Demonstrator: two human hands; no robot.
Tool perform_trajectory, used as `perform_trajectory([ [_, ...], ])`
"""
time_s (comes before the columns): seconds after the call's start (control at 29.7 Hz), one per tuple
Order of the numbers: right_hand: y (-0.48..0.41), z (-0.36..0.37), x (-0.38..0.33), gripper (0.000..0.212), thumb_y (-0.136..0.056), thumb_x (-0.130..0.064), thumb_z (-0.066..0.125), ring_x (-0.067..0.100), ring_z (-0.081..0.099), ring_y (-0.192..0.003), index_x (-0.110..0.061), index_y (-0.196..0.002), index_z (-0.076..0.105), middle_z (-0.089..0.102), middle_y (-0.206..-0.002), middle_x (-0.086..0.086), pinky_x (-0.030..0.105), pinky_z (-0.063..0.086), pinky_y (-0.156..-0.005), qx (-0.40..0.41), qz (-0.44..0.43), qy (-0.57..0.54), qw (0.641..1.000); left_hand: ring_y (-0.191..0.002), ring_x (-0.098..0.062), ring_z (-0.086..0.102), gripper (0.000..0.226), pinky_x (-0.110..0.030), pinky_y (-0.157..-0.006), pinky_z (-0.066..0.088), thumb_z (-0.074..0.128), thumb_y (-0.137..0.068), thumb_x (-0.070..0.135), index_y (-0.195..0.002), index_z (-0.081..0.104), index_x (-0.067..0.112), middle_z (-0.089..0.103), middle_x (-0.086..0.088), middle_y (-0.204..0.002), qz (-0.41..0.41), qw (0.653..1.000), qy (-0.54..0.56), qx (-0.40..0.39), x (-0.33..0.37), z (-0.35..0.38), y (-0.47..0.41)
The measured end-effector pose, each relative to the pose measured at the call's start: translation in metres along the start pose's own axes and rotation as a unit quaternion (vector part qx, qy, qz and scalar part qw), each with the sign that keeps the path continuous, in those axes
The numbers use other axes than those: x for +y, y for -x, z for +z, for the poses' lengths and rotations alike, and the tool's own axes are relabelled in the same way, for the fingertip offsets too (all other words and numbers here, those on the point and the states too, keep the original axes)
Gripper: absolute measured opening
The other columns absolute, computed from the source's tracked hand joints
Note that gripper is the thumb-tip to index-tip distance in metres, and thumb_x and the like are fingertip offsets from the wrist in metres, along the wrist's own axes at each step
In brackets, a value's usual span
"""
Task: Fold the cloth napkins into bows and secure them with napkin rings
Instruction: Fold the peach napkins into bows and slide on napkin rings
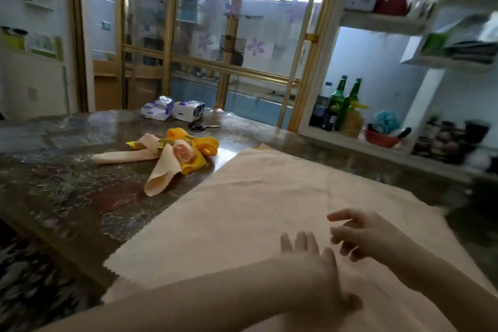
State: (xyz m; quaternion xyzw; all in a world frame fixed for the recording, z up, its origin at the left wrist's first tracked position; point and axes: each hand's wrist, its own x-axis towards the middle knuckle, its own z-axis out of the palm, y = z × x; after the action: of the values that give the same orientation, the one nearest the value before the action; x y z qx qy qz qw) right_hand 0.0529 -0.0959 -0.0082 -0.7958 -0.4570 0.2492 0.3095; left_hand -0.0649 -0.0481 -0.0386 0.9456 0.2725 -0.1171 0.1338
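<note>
Peach napkin spread flat, fingers over it

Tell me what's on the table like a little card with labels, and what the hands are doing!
big cloth: peach napkin, spread out flat, not yet a bow
left hand: open, fingers straight, over the napkin
right hand: open, fingers loosely curled, holding nothing
finished bows: peach bow and yellow bow with gold rings, beyond the napkin
also on table: scissors, two tissue packs

Black scissors lie near two tissue packs.
</note>
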Motion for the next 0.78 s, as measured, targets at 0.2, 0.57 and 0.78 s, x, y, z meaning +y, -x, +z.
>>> perform_trajectory([
  [0.2, 0.066, -0.074, 0.086, 0.013, -0.092, -0.015, 0.058, 0.01, 0.062, -0.085, -0.025, -0.1, 0.059, 0.065, -0.097, -0.001, 0.017, 0.046, -0.064, 0.113, 0.029, 0.002, 0.993, -0.141, -0.028, -0.023, 0.088, -0.053, -0.109, -0.016, 0.029, -0.083, 0.073, -0.149, -0.01, 0.028, -0.022, -0.011, -0.154, 0.154, 0.987, -0.011, -0.034, 0.111, 0.032, -0.009],
  [0.57, 0.097, -0.092, 0.142, 0.018, -0.092, -0.001, 0.051, 0.016, 0.062, -0.08, -0.011, -0.095, 0.066, 0.07, -0.09, 0.007, 0.023, 0.051, -0.07, 0.21, 0.069, -0.264, 0.939, -0.143, -0.012, -0.016, 0.05, -0.036, -0.115, -0.013, 0.011, -0.099, 0.049, -0.148, 0.005, 0.04, -0.011, 0.004, -0.158, 0.192, 0.98, 0.002, 0.047, 0.125, 0.04, -0.009],
  [0.78, 0.092, -0.098, 0.142, 0.019, -0.091, 0.001, 0.05, 0.016, 0.062, -0.081, -0.01, -0.094, 0.066, 0.07, -0.09, 0.007, 0.024, 0.052, -0.073, 0.181, 0.076, -0.251, 0.948, -0.143, -0.005, -0.009, 0.065, -0.032, -0.117, -0.007, 0.032, -0.088, 0.066, -0.146, 0.014, 0.044, -0.003, 0.012, -0.158, 0.212, 0.977, 0.014, 0.035, 0.121, 0.036, 0.014],
])
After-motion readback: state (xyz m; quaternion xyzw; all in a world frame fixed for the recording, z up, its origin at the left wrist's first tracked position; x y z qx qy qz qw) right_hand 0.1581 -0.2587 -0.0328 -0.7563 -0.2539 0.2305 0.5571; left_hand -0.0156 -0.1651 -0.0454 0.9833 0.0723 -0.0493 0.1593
